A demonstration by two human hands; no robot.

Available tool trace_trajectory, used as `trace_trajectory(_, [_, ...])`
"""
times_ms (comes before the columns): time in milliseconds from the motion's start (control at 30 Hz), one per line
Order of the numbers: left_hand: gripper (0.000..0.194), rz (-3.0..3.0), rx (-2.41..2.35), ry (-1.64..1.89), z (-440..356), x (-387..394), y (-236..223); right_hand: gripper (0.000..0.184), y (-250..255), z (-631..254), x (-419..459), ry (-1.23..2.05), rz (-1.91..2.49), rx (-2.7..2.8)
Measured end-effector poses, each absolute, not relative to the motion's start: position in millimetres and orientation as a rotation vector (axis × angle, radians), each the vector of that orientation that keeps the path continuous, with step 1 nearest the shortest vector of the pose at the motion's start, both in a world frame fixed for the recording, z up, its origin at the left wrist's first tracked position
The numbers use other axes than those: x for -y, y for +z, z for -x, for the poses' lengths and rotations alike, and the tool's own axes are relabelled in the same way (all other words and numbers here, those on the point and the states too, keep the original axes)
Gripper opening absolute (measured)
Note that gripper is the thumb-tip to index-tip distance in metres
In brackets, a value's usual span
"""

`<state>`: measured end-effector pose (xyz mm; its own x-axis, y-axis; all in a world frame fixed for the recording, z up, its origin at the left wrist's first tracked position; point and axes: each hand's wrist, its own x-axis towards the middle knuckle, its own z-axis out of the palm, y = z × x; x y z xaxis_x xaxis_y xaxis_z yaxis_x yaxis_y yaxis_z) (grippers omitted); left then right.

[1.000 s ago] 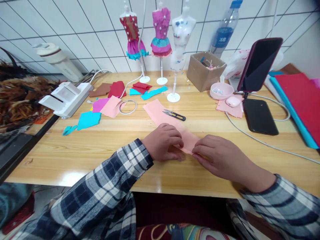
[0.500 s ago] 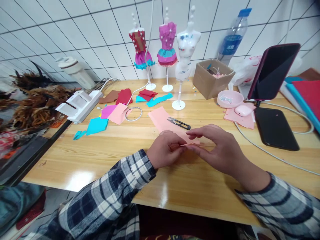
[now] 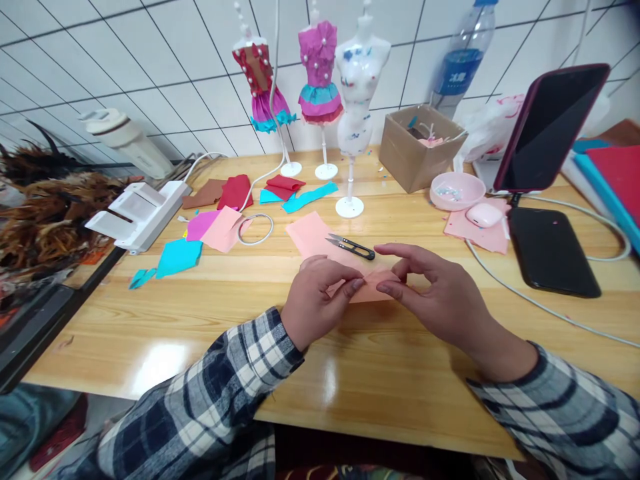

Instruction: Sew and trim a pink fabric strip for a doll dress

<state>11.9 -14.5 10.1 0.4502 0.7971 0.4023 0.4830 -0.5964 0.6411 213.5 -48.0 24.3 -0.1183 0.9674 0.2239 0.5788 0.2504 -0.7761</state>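
Between my hands is a small piece of pink crepe paper point(image 3: 379, 277), its near edges gathered. My left hand point(image 3: 320, 297) pinches its left side between thumb and forefinger. With thumb and a bent finger, my right hand point(image 3: 440, 293) grips the right side, its forefinger stretched out above. A larger pink sheet point(image 3: 309, 231) lies flat on the table just beyond and beneath. Black thread snips point(image 3: 352, 247) rest on that sheet, blades pointing left, close to my right fingertip. My fingers partly cover the held piece.
Two dressed mini mannequins point(image 3: 260, 87) and a bare white mannequin point(image 3: 356, 100) stand at the back. Coloured paper scraps point(image 3: 180, 257) lie left, near a white power strip point(image 3: 137, 213). Rightward are a cardboard box point(image 3: 417, 157), a pink bowl point(image 3: 457, 191), a propped phone point(image 3: 553, 130) and a black phone point(image 3: 553, 250).
The pink piece has turned from edge-on to showing its face. My right fingers have closed on its right side. The whole view has shifted slightly.
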Motion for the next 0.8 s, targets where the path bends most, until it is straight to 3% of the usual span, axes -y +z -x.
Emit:
trace_trajectory(267, [0.012,-2.245,-1.014,0.935,-12.4,14.3,11.2,0.037,25.2,-210.4,47.2,0.672,1.359,1.782])
trace_trajectory(500, [0.012,-2.255,-0.966,0.940,-13.2,14.4,12.8,0.009,26.7,-207.8,46.1,0.741,1.393,1.651])
trace_trajectory(600, [0.026,-2.276,-0.971,0.936,-12.1,13.1,11.2,0.006,27.5,-211.0,44.0,0.719,1.341,1.642])
trace_trajectory(733, [0.010,-2.395,-1.062,0.896,-10.1,11.5,4.9,0.006,29.7,-215.3,43.9,0.665,1.266,1.645])
trace_trajectory(800, [0.011,-2.407,-1.071,0.885,-9.5,11.0,3.2,0.005,30.5,-216.8,45.5,0.653,1.216,1.669])
